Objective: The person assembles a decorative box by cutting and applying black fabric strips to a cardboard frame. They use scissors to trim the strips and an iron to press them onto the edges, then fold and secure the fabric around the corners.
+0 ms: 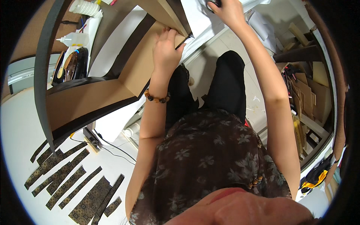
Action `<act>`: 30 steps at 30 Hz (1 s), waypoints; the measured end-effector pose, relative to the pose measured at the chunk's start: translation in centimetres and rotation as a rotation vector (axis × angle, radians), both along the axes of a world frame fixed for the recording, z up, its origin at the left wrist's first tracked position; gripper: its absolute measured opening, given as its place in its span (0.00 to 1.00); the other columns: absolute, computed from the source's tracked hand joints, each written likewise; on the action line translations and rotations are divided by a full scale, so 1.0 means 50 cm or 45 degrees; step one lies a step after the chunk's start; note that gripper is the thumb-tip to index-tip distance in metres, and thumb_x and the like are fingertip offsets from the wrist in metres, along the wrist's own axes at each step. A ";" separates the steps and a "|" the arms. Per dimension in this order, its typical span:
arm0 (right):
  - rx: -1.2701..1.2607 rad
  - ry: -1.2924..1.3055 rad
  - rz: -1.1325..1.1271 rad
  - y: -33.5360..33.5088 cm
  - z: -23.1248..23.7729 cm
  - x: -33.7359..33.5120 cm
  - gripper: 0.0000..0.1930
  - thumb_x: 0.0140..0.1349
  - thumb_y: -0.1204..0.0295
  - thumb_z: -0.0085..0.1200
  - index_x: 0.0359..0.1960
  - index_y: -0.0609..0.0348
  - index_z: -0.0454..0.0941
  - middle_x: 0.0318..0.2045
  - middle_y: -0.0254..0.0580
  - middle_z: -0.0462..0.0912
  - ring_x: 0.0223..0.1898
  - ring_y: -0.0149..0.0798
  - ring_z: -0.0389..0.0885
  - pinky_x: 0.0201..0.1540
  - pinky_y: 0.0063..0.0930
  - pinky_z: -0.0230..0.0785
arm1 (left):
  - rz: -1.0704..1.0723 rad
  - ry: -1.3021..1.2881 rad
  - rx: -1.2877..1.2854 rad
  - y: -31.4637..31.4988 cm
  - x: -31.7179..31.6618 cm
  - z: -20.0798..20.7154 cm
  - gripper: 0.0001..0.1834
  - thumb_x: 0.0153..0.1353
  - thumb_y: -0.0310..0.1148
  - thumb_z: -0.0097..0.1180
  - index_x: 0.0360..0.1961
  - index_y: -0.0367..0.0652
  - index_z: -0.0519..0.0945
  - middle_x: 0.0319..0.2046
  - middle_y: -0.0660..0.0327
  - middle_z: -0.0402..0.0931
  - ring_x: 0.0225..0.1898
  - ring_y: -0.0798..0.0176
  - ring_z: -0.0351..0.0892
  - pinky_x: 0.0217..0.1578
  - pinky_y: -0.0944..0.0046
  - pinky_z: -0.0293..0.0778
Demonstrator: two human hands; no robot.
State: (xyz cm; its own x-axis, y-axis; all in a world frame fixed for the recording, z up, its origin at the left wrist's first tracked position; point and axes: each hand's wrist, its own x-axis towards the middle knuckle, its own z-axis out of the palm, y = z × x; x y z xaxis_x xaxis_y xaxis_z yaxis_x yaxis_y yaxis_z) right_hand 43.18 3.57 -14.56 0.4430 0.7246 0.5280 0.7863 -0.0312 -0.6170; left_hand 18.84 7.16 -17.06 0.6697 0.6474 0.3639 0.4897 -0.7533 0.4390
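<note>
A large open box (142, 56) of brown board with black-covered edges stands at the upper left. My left hand (167, 47) lies over its near wall, fingers inside against the board and thumb by the black edge, closed on the wall. A beaded bracelet is round that wrist. At the top edge, my right hand (228, 12) is closed around the black ring handle of what looks like scissors (210, 5); their blades cannot be made out. White sheet material (195, 18) lies beneath that hand.
Patterned dark strips (92, 198) lie on the white table (22, 123) at lower left, near black cables (116, 146). A squeeze bottle (75, 39) and a white spool (84, 7) sit beyond the box. Shelves at right hold board pieces (303, 93).
</note>
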 end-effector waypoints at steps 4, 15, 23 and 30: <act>-0.060 -0.083 0.052 0.069 -0.029 -0.003 0.09 0.49 0.73 0.59 0.28 0.67 0.77 0.30 0.60 0.80 0.35 0.60 0.80 0.41 0.48 0.72 | 0.018 0.073 0.036 0.002 -0.002 -0.007 0.20 0.52 0.35 0.66 0.42 0.38 0.75 0.48 0.43 0.78 0.52 0.40 0.75 0.56 0.39 0.68; -0.184 -0.134 0.090 0.108 -0.064 -0.003 0.08 0.47 0.72 0.60 0.24 0.66 0.80 0.26 0.58 0.79 0.33 0.60 0.79 0.41 0.48 0.72 | 0.160 0.033 -0.012 -0.010 0.006 -0.007 0.15 0.54 0.39 0.65 0.35 0.40 0.79 0.44 0.46 0.81 0.49 0.43 0.79 0.59 0.44 0.69; 0.293 0.196 0.045 0.011 -0.035 -0.027 0.11 0.48 0.72 0.60 0.32 0.65 0.82 0.26 0.57 0.79 0.33 0.59 0.80 0.40 0.46 0.74 | 0.251 0.015 -0.136 -0.022 0.012 0.007 0.10 0.53 0.34 0.65 0.32 0.41 0.79 0.32 0.50 0.83 0.41 0.43 0.82 0.61 0.45 0.67; 0.308 0.561 0.110 -0.124 -0.125 -0.137 0.07 0.60 0.74 0.57 0.37 0.58 0.85 0.34 0.42 0.84 0.32 0.36 0.84 0.37 0.25 0.76 | 0.232 -0.058 -0.074 -0.010 0.013 0.009 0.09 0.53 0.36 0.66 0.26 0.42 0.82 0.13 0.58 0.73 0.16 0.59 0.72 0.25 0.61 0.70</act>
State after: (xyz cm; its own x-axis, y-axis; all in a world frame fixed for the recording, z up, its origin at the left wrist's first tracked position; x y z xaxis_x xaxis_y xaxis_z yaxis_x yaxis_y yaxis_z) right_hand 36.32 -2.62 -20.79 0.6054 0.6485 0.4614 0.4428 0.2072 -0.8723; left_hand 19.51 6.64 -16.62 0.5229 0.7774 0.3496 0.5944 -0.6265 0.5041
